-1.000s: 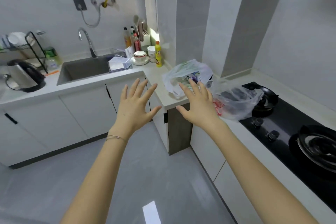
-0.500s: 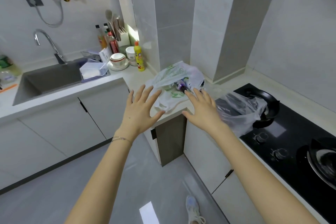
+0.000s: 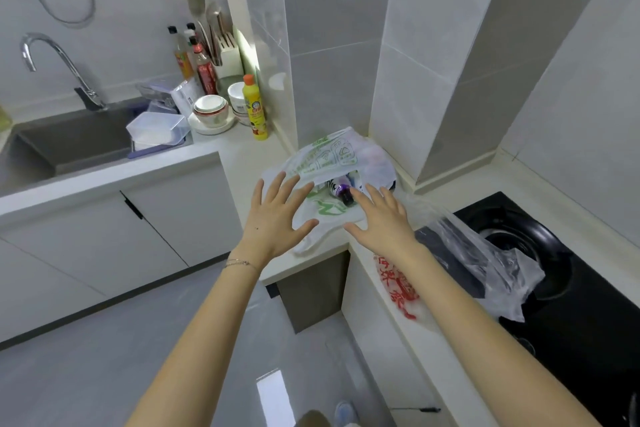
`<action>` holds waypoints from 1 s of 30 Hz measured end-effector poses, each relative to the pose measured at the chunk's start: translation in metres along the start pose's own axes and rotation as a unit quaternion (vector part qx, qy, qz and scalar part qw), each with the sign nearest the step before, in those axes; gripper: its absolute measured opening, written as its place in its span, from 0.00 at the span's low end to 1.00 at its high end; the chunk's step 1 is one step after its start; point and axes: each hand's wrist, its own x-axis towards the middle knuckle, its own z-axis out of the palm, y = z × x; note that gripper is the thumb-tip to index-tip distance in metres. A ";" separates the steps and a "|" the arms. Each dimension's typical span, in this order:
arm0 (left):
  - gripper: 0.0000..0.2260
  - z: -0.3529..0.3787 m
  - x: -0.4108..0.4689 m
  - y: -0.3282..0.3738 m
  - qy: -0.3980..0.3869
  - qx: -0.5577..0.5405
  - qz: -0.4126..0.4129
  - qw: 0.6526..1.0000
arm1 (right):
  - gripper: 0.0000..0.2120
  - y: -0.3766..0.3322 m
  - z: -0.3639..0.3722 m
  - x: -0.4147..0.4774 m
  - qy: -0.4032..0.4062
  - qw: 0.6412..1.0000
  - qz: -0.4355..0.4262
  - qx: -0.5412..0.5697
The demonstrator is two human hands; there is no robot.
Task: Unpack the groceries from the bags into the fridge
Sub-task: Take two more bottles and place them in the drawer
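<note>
Head view: the white bag [image 3: 332, 163], printed in green, lies slumped on the inner corner of the tabletop [image 3: 242, 156], against the tiled pillar. Its mouth faces the person, and a dark bottle [image 3: 341, 191] with a purple end shows inside. The left hand [image 3: 273, 218] and the right hand [image 3: 384, 218] are both spread flat with straight fingers, holding nothing. They hover at the bag's near edge, one on each side of the mouth; whether they touch the film I cannot tell.

The bag is thin, soft film and probably slippery, so it will sag and may spill if lifted by its body. It is best taken by the loose edges of the mouth or by the handles. The bottle looks rigid and small, easy to grip round its middle.

A clear bag [image 3: 485, 253] with red print lies just right of the white one, draped from the tabletop's front edge onto the black hob [image 3: 571, 305]; the right forearm crosses it. Further along the tabletop, toward the sink [image 3: 76, 139], stand a yellow bottle [image 3: 254, 107], stacked bowls [image 3: 210, 109] and a plastic box [image 3: 157, 126], well apart from the hands. No fridge is in view.
</note>
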 end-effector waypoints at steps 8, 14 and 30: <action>0.35 0.047 0.061 -0.026 -0.052 -0.007 0.009 0.999 | 0.34 0.027 0.021 0.069 -0.056 0.998 0.012 0.005; 0.35 0.084 0.108 -0.050 -0.107 -0.024 0.052 0.993 | 0.33 0.036 0.041 0.119 -0.078 0.996 0.037 0.008; 0.39 0.148 0.182 -0.062 -0.206 -0.027 0.134 0.969 | 0.35 0.061 0.081 0.186 -0.106 0.992 0.071 0.009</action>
